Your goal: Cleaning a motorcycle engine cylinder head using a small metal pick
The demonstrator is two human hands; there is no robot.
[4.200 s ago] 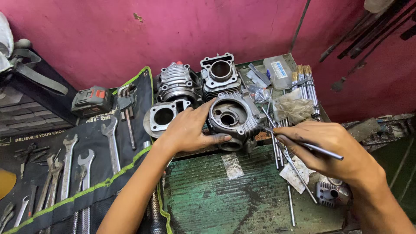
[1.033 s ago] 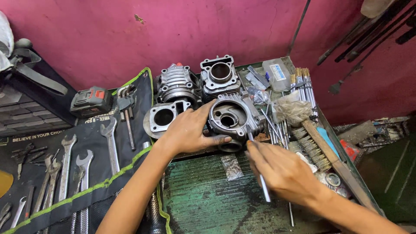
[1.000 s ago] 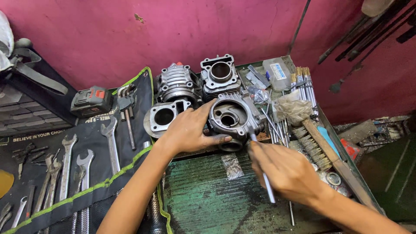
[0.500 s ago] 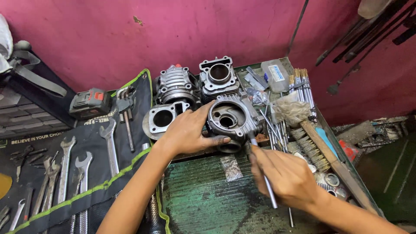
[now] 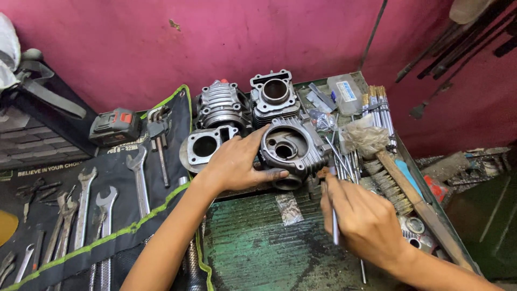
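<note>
**Finned Engine Casting Held at the Bench, Tool Applied to Its Right Side**

The finned engine casting [image 5: 293, 148] rests on its side at the rear centre of the green bench [image 5: 253, 253], bore facing the camera. The left hand [image 5: 237, 164] clasps its left edge, thumb across the lower rim, fingers curled over the top; this grip is closed on the casting. The right hand [image 5: 363, 221] has its grip closed on a thin metal tool [image 5: 335, 226], held pen-fashion with the tip up at the casting's lower right corner.

Behind the casting stand a ribbed cylinder [image 5: 222, 106] and a square-flanged cylinder [image 5: 274, 97]; a flat flange with a round bore [image 5: 203, 146] lies to the left. A small clear box with a blue-and-white label [image 5: 344, 92] sits at rear right. A wooden-handled wire brush [image 5: 401, 188] lies along the right edge. A black tool roll with green edging [image 5: 107, 215] at left carries wrenches [image 5: 86, 207], with white lettering printed along its upper strip.
</note>
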